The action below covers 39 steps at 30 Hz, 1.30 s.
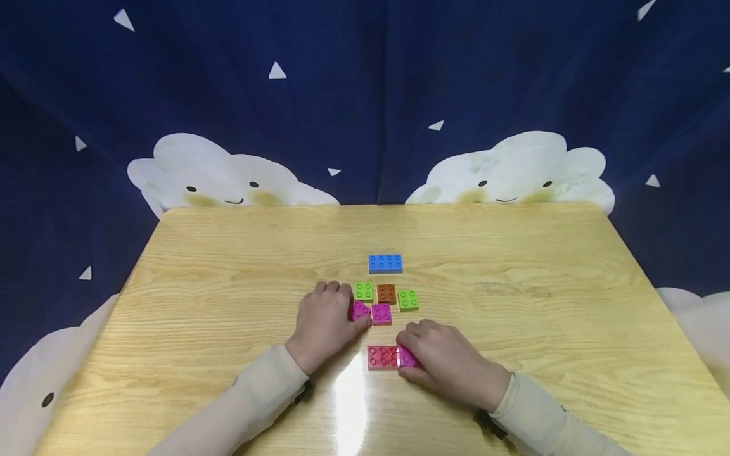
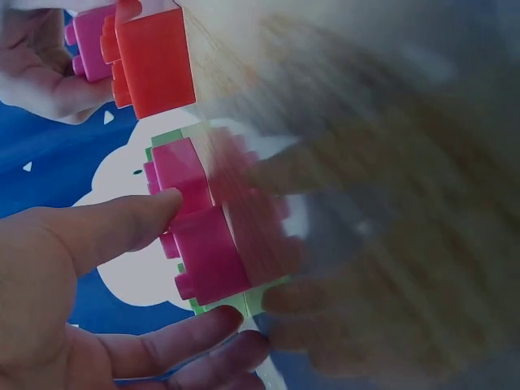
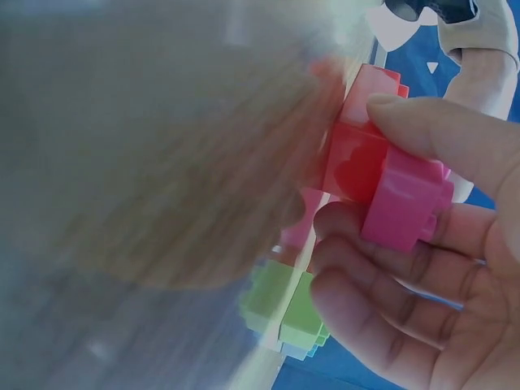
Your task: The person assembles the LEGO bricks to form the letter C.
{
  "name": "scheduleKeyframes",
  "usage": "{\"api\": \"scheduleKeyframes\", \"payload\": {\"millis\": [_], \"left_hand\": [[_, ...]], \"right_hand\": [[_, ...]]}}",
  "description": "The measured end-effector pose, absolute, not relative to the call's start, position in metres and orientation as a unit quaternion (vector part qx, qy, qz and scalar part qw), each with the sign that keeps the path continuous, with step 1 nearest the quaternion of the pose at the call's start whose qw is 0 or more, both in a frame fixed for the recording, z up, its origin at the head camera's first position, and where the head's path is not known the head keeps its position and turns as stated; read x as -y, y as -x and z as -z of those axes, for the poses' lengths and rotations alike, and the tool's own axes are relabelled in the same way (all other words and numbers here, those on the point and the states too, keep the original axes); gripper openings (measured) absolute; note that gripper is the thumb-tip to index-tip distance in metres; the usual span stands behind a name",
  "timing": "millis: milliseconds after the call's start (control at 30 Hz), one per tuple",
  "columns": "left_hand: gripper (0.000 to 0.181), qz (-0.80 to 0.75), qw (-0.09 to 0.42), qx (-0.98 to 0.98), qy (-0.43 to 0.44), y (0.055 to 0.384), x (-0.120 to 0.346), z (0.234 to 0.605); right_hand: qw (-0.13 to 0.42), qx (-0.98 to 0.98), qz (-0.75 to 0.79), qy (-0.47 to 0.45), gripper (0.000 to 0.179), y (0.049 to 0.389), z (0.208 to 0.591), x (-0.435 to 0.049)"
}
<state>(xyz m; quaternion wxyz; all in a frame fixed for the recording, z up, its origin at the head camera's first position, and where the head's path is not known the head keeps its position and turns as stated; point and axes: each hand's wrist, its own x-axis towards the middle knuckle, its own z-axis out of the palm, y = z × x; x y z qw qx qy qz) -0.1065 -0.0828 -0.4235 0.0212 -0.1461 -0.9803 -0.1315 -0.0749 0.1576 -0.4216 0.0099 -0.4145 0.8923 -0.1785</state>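
My right hand (image 1: 450, 361) pinches a magenta brick (image 3: 404, 199) at the right end of a long red brick (image 1: 381, 358), which lies near the front. In the right wrist view the magenta brick sits over the red one's studded side, slightly offset, with thumb and fingers on opposite sides. My left hand (image 1: 324, 326) is curled round another magenta brick (image 1: 360, 310), turned at an angle, thumb at its near side. Beside it is a third magenta brick (image 1: 381, 314), close to the left thumb tip.
Behind the magenta bricks stand a green brick (image 1: 364, 291), a brown brick (image 1: 386, 293) and a second green brick (image 1: 408, 300). Farther back lies a long blue brick (image 1: 385, 263). All rest on a wooden table (image 1: 513, 253) in front of a dark blue curtain (image 1: 353, 82) with clouds.
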Motion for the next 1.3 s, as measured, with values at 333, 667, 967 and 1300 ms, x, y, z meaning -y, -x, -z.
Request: {"api": "scheduleKeyframes", "payload": {"millis": [333,667,967,1300], "left_hand": [[0.034,0.126,0.026,0.980,0.153,0.105,0.083,0.424],[0.030,0.167,0.073,0.968,0.172,0.094,0.093,0.421],[0.029,0.183,0.115,0.953,0.210,0.076,0.092,0.409],[0.032,0.180,0.099,0.941,0.269,0.057,0.088,0.399]], "right_hand": [[0.014,-0.894,0.178,0.411,0.023,0.073,0.424,-0.158],[0.008,-0.893,0.180,0.413,0.022,0.073,0.425,-0.158],[0.007,-0.895,0.177,0.410,0.022,0.074,0.424,-0.158],[0.006,-0.895,0.182,0.408,0.022,0.074,0.424,-0.158]]}}
